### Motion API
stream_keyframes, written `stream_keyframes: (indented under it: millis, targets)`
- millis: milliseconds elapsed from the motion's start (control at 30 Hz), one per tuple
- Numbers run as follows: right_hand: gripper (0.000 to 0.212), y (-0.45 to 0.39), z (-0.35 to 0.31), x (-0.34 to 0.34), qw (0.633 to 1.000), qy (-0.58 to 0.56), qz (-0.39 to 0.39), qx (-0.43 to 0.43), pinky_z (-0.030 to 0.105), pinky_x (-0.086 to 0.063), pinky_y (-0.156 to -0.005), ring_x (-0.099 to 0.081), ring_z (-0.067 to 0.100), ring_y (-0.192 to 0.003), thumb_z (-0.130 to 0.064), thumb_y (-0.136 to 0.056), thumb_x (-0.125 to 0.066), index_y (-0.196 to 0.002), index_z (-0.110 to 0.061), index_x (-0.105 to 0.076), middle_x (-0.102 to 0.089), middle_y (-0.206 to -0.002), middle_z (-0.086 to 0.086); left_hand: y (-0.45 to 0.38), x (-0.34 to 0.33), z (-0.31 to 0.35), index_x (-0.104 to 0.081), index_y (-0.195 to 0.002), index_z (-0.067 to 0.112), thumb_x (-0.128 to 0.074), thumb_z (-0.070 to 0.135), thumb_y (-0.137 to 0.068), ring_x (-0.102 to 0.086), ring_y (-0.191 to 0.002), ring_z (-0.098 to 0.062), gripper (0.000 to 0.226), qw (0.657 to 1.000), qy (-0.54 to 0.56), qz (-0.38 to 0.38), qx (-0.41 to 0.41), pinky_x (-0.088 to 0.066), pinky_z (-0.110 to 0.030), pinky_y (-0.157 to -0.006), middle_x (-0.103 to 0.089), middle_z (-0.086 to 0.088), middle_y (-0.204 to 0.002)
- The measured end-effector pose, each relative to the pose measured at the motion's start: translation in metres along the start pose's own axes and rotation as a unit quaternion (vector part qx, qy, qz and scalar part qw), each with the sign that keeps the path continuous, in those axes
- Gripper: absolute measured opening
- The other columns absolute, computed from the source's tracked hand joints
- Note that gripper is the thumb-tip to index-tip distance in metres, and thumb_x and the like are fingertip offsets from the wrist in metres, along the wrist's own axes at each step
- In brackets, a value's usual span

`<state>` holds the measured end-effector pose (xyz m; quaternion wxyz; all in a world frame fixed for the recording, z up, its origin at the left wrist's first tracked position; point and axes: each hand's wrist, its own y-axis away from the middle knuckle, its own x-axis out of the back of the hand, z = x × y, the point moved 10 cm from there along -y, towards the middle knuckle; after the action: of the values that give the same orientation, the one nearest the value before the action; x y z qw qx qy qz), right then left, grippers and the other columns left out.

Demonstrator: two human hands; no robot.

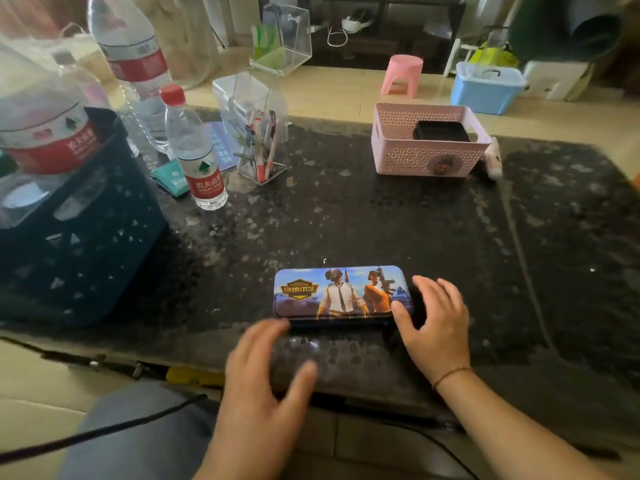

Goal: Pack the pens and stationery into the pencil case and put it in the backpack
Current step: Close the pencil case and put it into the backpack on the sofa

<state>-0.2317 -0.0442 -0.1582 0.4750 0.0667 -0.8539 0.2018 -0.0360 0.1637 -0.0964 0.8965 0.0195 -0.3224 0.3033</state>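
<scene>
The pencil case (343, 293), a flat tin with printed game figures on its lid, lies closed near the front edge of the desk (346, 220), long side toward the person. The pens (266, 150) stand in a clear acrylic holder (258, 133) toward the far left of the desk, well apart from the case. No backpack is in view.

The step in hand looks like opening the tin. To do it well, steady one short end against the desk and lift the lid along the front seam with the fingertips, keeping the base flat so it does not skid on the dark stone.

The left hand (266, 368) hovers over the front edge with fingers spread wide, holding nothing, its fingertips just beside the case's front left corner. It is motion-blurred, so contact is hard to judge. The right hand (434, 323) is also spread and empty, its thumb touching the case's right end and its fingers curved near the far right corner.
</scene>
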Motion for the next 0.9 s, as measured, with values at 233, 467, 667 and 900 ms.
stream_keyframes:
  millis: [233,467,667,900]
  targets:
    - [0.059,-0.006,0.000,-0.009,0.998,0.012,-0.056,-0.005,0.052,-0.031,-0.108,-0.037,0.022,-0.132,-0.059,-0.083,-0.038,-0.113,-0.019,-0.068,-0.059,-0.130,-0.003,-0.065,-0.045,-0.080,-0.042,-0.143,0.023,-0.033,0.059,-0.096,-0.004,-0.144,-0.023,0.059,0.952,-0.196,-0.051,0.228,-0.014,-0.055,-0.116,-0.015,0.001,-0.162]
    - [0.041,-0.020,0.010,-0.018,0.989,-0.080,-0.031,-0.124,0.046,-0.020,-0.114,-0.023,0.016,-0.138,-0.048,-0.085,-0.052,-0.109,-0.020,-0.070,-0.055,-0.132,-0.009,-0.074,-0.055,-0.074,-0.052,-0.131,0.030,-0.039,0.060,-0.084,-0.033,-0.139,-0.013,0.058,0.972,-0.082,0.074,0.207,-0.023,-0.046,-0.114,-0.049,0.021,-0.137]
    - [0.021,-0.084,0.004,-0.016,0.904,-0.338,-0.004,-0.263,0.033,-0.050,-0.088,-0.059,0.004,-0.107,-0.043,-0.081,-0.063,-0.100,-0.041,-0.056,-0.064,-0.109,-0.014,-0.125,-0.077,-0.064,-0.057,-0.126,0.031,-0.066,0.055,-0.082,-0.065,-0.110,-0.016,0.051,0.920,0.228,0.124,0.294,-0.053,-0.045,-0.094,-0.069,0.007,-0.116]
    - [0.022,-0.140,-0.003,0.060,0.712,-0.568,0.032,-0.412,0.049,-0.059,-0.065,-0.073,0.027,-0.085,-0.005,-0.087,-0.064,-0.104,-0.017,-0.057,-0.072,-0.096,0.009,-0.209,-0.047,0.064,-0.060,-0.124,0.026,-0.061,0.033,-0.087,-0.069,-0.105,-0.016,0.037,0.930,0.265,0.062,0.247,-0.052,-0.040,-0.093,-0.072,0.000,-0.113]
